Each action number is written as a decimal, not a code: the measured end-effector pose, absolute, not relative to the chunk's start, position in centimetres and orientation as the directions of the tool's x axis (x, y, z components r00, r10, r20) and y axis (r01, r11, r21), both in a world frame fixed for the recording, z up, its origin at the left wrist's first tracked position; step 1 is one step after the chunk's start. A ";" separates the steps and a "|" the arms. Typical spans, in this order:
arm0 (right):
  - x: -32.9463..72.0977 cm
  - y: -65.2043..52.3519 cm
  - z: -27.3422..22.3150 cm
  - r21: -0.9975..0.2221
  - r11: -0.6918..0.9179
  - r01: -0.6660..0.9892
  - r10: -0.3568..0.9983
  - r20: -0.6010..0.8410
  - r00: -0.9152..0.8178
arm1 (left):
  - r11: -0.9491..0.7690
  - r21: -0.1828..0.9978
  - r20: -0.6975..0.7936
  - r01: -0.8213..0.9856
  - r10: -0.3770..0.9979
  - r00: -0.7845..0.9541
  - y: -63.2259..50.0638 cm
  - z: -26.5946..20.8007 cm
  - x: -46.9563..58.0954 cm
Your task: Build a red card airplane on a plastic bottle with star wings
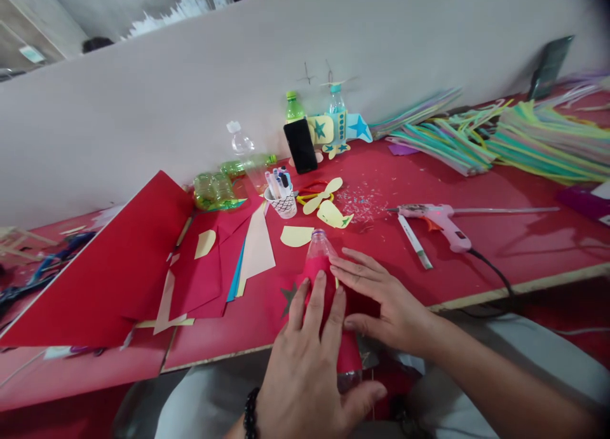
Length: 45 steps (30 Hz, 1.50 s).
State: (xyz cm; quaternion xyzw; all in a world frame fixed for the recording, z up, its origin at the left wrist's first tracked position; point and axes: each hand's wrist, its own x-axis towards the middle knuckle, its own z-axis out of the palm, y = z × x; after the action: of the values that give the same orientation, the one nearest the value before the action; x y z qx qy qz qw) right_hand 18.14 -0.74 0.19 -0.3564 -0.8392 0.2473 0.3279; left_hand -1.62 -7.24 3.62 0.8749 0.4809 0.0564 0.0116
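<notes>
A clear plastic bottle wrapped in red paper lies with its neck away from me, its base past the table's front edge. My left hand lies over the wrap, fingers extended along it and thumb out to the side. Against the right side of the bottle rests my right hand, its fingertips near the shoulder and its thumb lower down. Together the hands hold the bottle. Part of a dark star on red paper shows left of my left fingers. The underside of the bottle is hidden.
A pink glue gun with a glue stick and a marker lie to the right. Ahead stand a pen cup, a phone and a decorated bottle. Paper cutouts and a red board are left; foam-like strips lie at the back right.
</notes>
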 end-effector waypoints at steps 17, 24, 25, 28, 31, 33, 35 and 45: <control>17.4 -0.8 -0.4 -0.695 0.590 0.410 0.781 0.363 -0.509 | -0.396 0.331 0.315 0.857 0.902 0.295 -9.0 2.2 -1.8; 17.4 -1.7 0.4 -0.767 0.525 0.368 0.817 0.335 -0.469 | -0.414 0.370 0.415 0.832 0.875 0.250 -9.3 1.0 -3.0; 17.1 -2.0 0.4 -0.745 0.554 0.371 0.796 0.343 -0.499 | -0.429 0.379 0.431 0.820 0.866 0.254 -9.4 0.9 -3.1; 16.1 -2.4 0.3 -0.683 0.627 0.376 0.733 0.354 -0.581 | -0.468 0.416 0.445 0.780 0.853 0.274 -9.7 0.7 -3.4; 15.5 -2.8 0.4 -0.629 0.694 0.351 0.667 0.376 -0.644 | -0.485 0.438 0.437 0.757 0.851 0.293 -9.8 0.6 -3.7; 15.3 -3.2 0.6 -0.587 0.737 0.335 0.616 0.379 -0.691 | -0.512 0.445 0.450 0.735 0.837 0.311 -9.8 0.7 -3.8; 15.2 -3.8 0.7 -0.543 0.771 0.333 0.578 0.376 -0.725 | -0.550 0.452 0.476 0.702 0.814 0.331 -9.6 0.8 -3.8; 14.5 -5.5 -1.5 -0.545 0.708 0.449 0.693 0.411 -0.592 | -0.455 0.500 0.545 0.737 0.827 0.141 -9.6 1.7 -6.0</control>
State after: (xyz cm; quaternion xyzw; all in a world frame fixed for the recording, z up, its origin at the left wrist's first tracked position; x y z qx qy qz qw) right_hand 14.53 -5.51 -1.51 -0.3280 -0.8705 0.1963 0.3101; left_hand -5.97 -9.58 1.67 0.7531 0.5190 0.4004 0.0562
